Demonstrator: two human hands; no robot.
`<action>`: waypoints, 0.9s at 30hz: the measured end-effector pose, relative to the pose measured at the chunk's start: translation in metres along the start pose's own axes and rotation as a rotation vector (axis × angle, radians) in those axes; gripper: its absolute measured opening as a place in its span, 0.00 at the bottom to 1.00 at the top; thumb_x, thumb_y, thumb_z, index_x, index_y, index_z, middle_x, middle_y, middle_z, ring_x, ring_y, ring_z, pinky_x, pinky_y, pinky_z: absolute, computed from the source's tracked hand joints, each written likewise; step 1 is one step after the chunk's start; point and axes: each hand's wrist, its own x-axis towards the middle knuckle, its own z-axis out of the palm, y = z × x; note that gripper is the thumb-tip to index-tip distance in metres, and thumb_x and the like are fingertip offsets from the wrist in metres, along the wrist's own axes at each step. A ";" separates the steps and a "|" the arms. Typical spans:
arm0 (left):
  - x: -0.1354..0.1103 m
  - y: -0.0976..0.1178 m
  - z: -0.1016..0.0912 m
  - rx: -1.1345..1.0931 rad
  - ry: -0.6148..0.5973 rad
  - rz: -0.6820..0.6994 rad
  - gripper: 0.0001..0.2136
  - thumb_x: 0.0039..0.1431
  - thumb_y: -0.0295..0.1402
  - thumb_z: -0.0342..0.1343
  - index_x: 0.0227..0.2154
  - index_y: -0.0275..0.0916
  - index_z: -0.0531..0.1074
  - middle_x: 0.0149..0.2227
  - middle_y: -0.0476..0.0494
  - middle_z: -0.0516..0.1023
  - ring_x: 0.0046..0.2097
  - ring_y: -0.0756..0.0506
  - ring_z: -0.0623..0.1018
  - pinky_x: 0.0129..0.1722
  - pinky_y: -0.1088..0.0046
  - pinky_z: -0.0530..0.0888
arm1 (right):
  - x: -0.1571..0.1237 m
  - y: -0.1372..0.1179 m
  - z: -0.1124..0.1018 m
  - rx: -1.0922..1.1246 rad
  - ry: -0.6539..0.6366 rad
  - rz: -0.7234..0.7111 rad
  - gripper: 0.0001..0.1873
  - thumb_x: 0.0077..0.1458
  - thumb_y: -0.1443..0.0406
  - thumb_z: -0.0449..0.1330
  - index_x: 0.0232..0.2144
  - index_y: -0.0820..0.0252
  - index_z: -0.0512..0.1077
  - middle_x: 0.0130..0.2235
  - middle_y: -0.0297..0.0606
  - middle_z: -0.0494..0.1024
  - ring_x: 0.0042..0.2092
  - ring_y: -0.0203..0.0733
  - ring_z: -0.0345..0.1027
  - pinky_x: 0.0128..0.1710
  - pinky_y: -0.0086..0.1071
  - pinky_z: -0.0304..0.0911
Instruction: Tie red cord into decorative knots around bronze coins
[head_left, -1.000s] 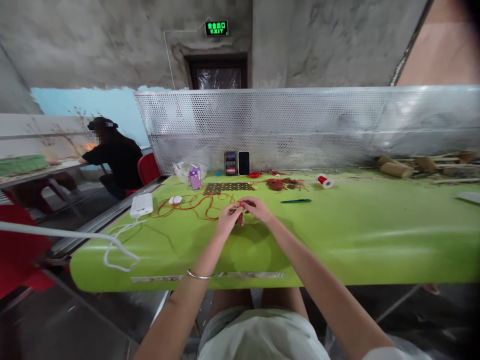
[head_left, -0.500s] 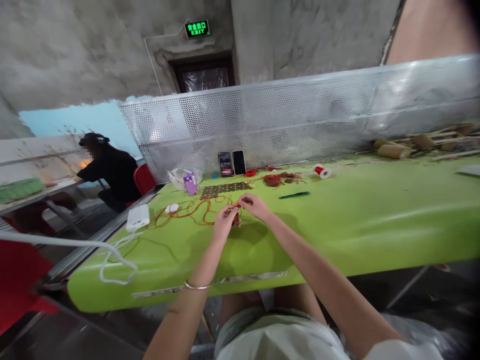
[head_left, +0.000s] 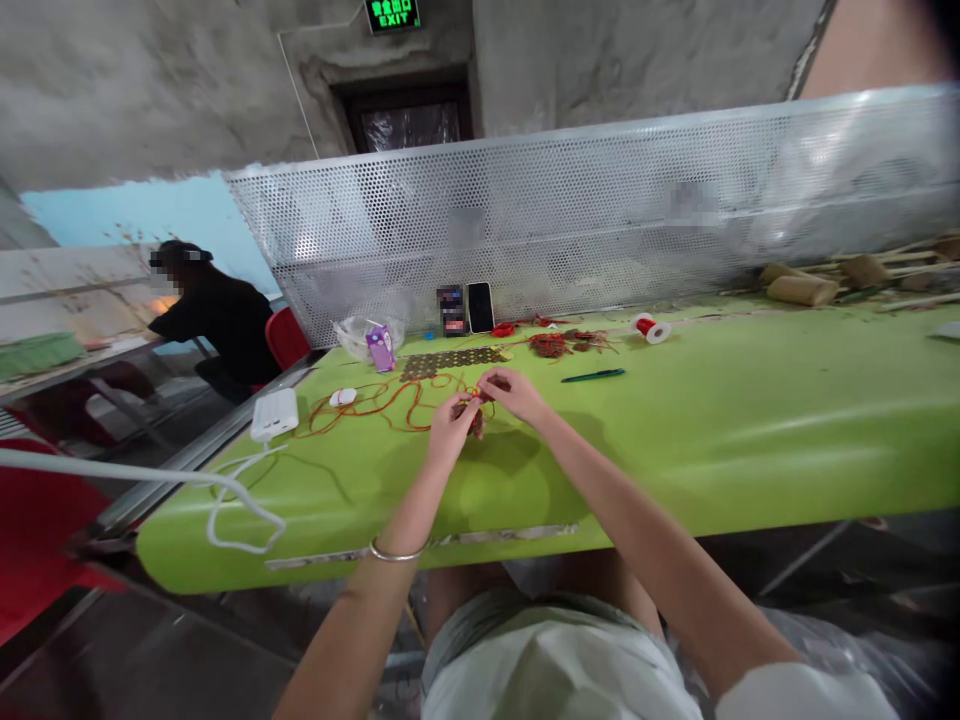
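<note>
My left hand (head_left: 451, 428) is closed over the green table, pinching the orange-red cord (head_left: 411, 408), whose loose loops trail to the left. A small dark brown piece with red on it hangs below its fingers, mostly hidden. Close beside it, my right hand (head_left: 513, 392) is also closed, its thumb and fingertips on the cord where the two hands nearly meet. The exact knot or loop between the fingertips is too small to make out. Just behind the hands lie rows of dark round coin-like discs (head_left: 454, 362).
Further back stand a phone (head_left: 480, 307), a purple box (head_left: 381, 348) and a pile of red-corded brown pieces (head_left: 550, 345). A green pen (head_left: 593, 376) and a red thread spool (head_left: 650, 329) lie right. A white power bank (head_left: 274, 414) is left. A person (head_left: 214, 310) sits beyond.
The camera view has tipped slightly downward, so the background sits higher. Both hands stay close together on the cord, with the fingertips only slightly shifted.
</note>
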 end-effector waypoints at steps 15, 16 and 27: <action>-0.005 0.007 0.004 -0.036 -0.059 0.013 0.08 0.61 0.34 0.52 0.35 0.33 0.69 0.26 0.51 0.70 0.23 0.54 0.70 0.21 0.78 0.70 | 0.001 -0.004 -0.005 0.035 0.112 -0.002 0.19 0.46 0.51 0.62 0.29 0.61 0.67 0.26 0.34 0.72 0.27 0.36 0.69 0.33 0.33 0.68; -0.005 0.007 0.004 -0.034 -0.062 0.013 0.08 0.61 0.34 0.52 0.35 0.33 0.69 0.26 0.51 0.70 0.23 0.54 0.70 0.21 0.78 0.70 | 0.001 -0.005 -0.006 0.039 0.113 -0.002 0.19 0.45 0.51 0.62 0.29 0.61 0.67 0.26 0.34 0.72 0.27 0.36 0.68 0.33 0.33 0.68; -0.004 0.005 0.004 -0.021 -0.051 0.047 0.08 0.61 0.34 0.52 0.36 0.33 0.69 0.26 0.51 0.70 0.22 0.54 0.69 0.19 0.79 0.69 | 0.002 -0.011 -0.011 0.135 0.114 0.067 0.19 0.47 0.50 0.60 0.31 0.60 0.65 0.24 0.31 0.69 0.26 0.31 0.65 0.28 0.26 0.65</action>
